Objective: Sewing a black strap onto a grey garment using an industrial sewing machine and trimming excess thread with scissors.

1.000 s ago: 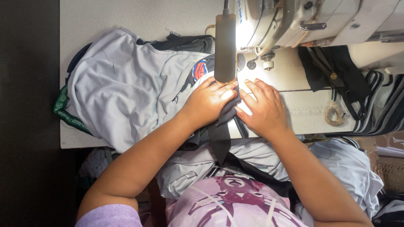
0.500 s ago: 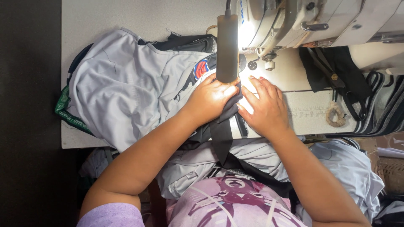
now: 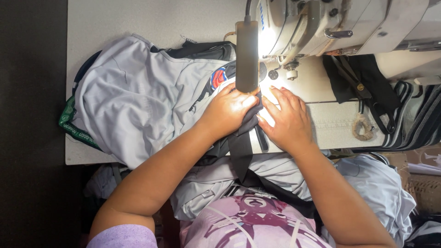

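At frame centre, the left hand (image 3: 229,109) and right hand (image 3: 285,120) press flat, grips open, on a black fabric strip (image 3: 242,142) under the white sewing machine (image 3: 330,23).

Grey garment (image 3: 138,105): smooth matt woven cloth, lightly creased, with a glossy red-and-blue embroidered patch (image 3: 218,77) and a black cloth strip (image 3: 241,147) of duller, denser weave pressed flat under the left hand (image 3: 227,110) and right hand (image 3: 285,121). Sewing machine (image 3: 340,23): cream enamelled metal, semi-glossy and scuffed, with bright bare-metal fittings and a matt beige plastic lamp bar (image 3: 246,55). Table (image 3: 151,18): pale laminate, smooth and matt; green strap (image 3: 73,128): woven ribbon with slight sheen; striped grey-and-black cloth (image 3: 420,119) looks ribbed.
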